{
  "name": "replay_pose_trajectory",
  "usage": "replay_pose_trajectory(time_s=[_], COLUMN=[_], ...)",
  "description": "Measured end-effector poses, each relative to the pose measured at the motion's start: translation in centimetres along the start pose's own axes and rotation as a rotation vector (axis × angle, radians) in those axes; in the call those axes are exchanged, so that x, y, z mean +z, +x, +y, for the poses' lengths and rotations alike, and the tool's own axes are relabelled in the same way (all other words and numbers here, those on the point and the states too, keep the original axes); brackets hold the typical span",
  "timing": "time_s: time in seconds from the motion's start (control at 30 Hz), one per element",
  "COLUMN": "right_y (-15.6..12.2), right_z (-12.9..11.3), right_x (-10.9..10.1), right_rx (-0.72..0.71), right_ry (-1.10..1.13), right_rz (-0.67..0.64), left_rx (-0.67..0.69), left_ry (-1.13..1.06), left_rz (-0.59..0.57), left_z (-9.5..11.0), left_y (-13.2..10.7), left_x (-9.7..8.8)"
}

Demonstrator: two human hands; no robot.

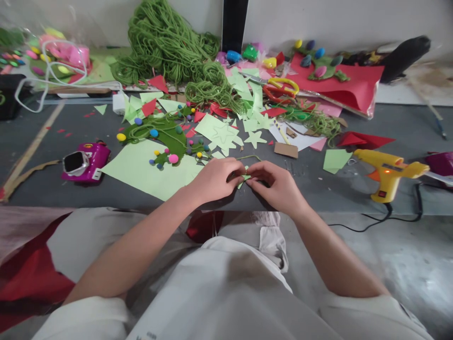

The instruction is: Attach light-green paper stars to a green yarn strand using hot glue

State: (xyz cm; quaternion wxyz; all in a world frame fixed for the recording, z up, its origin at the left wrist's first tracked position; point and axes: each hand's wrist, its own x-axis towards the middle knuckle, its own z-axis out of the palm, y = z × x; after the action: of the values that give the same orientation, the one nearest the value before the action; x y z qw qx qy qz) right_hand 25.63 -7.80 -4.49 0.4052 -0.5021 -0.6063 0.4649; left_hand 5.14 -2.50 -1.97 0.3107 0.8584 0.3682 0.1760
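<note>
My left hand (219, 177) and my right hand (274, 184) meet near the table's front edge. Between their fingertips is a small light green paper piece (247, 178), pinched from both sides; the fingers cover much of it, and its full shape is hidden. A strand of green yarn (253, 157) curves up just behind the fingers. Under my left wrist lies the corner of a large light green sheet (152, 170). Beyond the hands rest a cut paper star (255, 138) and a sheet with a star outline (222, 133).
A yellow glue gun (387, 172) with a lit orange light stands at the right, its cord trailing off the edge. Green felt with colourful pompoms (166, 137), a yarn heap (166, 42), scissors (283, 87), a purple device with a watch (87, 163) and red paper (339, 85) lie around.
</note>
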Motion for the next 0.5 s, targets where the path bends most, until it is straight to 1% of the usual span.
replay_pose_trajectory(time_s=[0.5], right_y=[0.06], right_z=[-0.05], right_x=[0.12], right_rx=[0.001], right_ry=[-0.005], right_rz=[0.011], left_rx=[0.001], left_ry=[-0.001], left_rz=[-0.002], left_z=[-0.02], left_y=[0.02], left_x=[-0.02])
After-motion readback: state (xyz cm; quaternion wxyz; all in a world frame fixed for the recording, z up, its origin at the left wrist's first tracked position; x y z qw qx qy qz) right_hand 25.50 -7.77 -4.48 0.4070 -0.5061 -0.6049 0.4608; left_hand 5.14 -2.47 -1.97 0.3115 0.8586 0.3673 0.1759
